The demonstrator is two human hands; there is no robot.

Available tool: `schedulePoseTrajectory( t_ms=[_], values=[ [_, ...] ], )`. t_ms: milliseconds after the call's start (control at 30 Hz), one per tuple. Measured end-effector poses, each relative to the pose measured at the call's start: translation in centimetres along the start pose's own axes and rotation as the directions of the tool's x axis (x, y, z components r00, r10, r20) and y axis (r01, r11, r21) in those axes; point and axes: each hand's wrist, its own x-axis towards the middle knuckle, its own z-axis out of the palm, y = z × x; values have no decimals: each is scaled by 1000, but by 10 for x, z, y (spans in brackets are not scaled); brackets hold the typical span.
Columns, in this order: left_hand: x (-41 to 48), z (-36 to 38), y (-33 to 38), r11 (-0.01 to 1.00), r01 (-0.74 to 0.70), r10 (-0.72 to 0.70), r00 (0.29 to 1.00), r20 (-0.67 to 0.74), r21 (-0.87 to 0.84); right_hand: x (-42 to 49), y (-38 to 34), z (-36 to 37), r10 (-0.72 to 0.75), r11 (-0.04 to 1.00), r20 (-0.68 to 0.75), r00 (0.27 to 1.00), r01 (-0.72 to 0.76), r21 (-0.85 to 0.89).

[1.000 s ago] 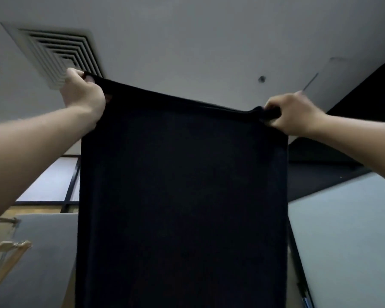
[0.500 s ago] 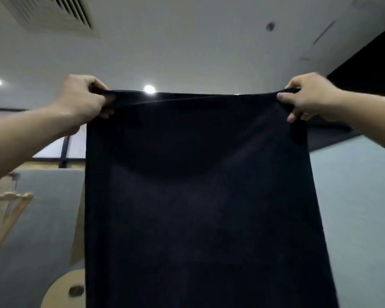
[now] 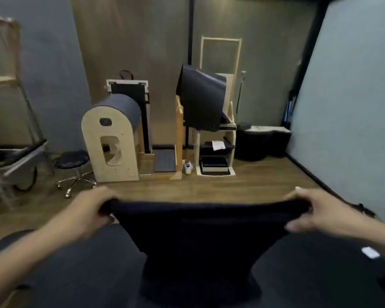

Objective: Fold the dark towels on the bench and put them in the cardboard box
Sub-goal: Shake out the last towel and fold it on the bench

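A dark towel (image 3: 200,241) hangs stretched between my two hands, its top edge level and its body narrowing downward over the dark bench (image 3: 80,276). My left hand (image 3: 91,210) grips the towel's top left corner. My right hand (image 3: 313,210) grips the top right corner. The lower end of the towel blends into the bench surface. No cardboard box is in view.
Wooden floor lies beyond the bench. A wooden barrel-shaped exercise unit (image 3: 113,138), a low stool on wheels (image 3: 72,161) and a wooden chair frame with a dark pad (image 3: 207,103) stand along the back wall. A small white tag (image 3: 370,252) lies on the bench at right.
The view has swung down from the ceiling to the floor and bench. My hands, holding the same corners, have dropped lower and spread wider, bringing the towel down toward the bench.
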Motion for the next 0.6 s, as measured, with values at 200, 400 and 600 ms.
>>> schedulePoseTrajectory(
  t_ms=[200,400,600],
  values=[
    [-88,102,-42,990,124,-137,946,293,62,-16,75,123,51,954,172,984,3,-300],
    [-62,86,-26,536,490,-234,869,436,-687,-18,52,140,318,729,99,943,-310,611],
    [-5,50,0,162,489,17,867,498,-857,-18,-5,85,138,690,331,934,-330,644]
  ],
)
